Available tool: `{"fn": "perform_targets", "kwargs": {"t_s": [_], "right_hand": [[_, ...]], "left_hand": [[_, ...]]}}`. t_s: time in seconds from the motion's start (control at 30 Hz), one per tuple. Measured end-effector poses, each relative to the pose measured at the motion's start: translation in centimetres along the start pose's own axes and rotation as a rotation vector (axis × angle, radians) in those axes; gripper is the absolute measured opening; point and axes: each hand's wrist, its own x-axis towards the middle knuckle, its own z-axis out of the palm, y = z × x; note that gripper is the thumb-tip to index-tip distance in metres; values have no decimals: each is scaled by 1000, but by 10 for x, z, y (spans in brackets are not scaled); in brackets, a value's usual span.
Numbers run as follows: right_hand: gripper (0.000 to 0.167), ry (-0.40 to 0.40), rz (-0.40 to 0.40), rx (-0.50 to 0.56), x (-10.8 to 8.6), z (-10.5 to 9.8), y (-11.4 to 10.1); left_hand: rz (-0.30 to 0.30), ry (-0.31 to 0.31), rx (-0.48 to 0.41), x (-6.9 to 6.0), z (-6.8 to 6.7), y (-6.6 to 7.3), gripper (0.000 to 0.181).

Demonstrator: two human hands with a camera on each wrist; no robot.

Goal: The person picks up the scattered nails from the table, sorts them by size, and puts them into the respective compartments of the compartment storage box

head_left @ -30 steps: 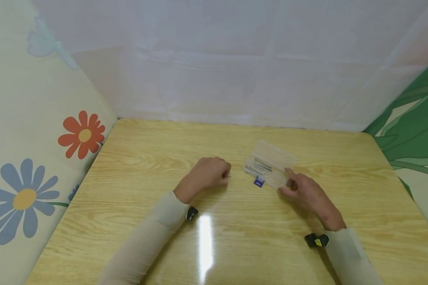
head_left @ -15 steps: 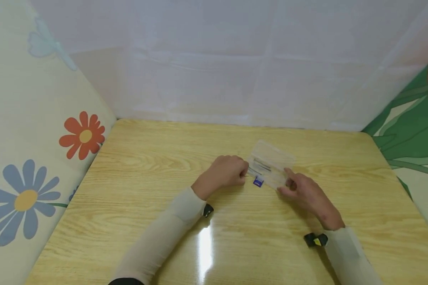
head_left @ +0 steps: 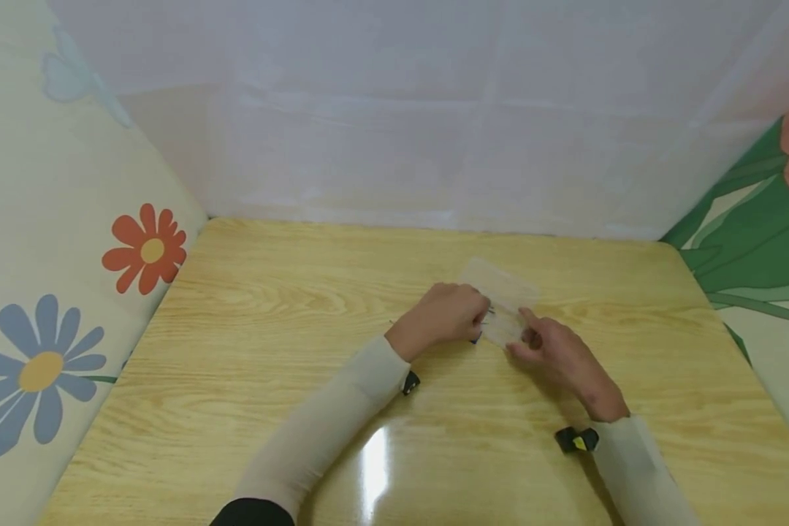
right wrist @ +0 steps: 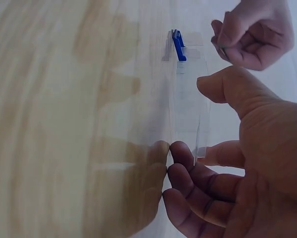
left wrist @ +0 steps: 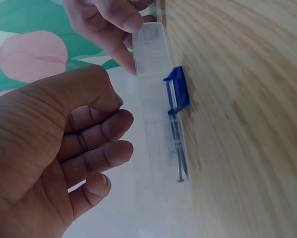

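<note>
A clear plastic case (head_left: 500,325) lies on the table with its lid (head_left: 493,277) folded back and a blue latch (left wrist: 178,91) at its front. Several dark nails (left wrist: 179,153) lie inside it. My left hand (head_left: 447,310) hovers over the case's left part, fingers curled, hiding much of it in the head view. Its thumb and forefinger pinch a thin nail (right wrist: 223,51), of which only a small bit shows in the right wrist view. At the case's right end, my right hand (head_left: 555,351) holds the end between thumb and fingers.
The case rests on a wood-grain table (head_left: 269,307). A white sheet (head_left: 355,146) hangs behind it, with flower-printed panels (head_left: 46,292) at the sides. A tiny dark sliver (head_left: 391,322) shows by the left wrist, too small to identify.
My left hand has moved right with the pinched nail, from beside the case to over its left part, covering most of the latch. The right hand keeps its hold on the case.
</note>
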Motion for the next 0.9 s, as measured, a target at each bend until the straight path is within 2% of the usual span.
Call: {"fn": "perform_targets", "kwargs": {"t_s": [0.23, 0.47, 0.67, 0.9], "right_hand": [[68, -2, -12, 9, 0, 0, 0], [68, -4, -21, 28, 1, 1, -2], [70, -7, 1, 24, 2, 2, -2], [70, -7, 21, 0, 2, 2, -1]], "left_hand": [[8, -25, 10, 15, 1, 6, 15], [-8, -49, 69, 25, 5, 12, 13], [-16, -49, 73, 22, 2, 15, 10], [-3, -42, 40, 14, 3, 11, 3]]}}
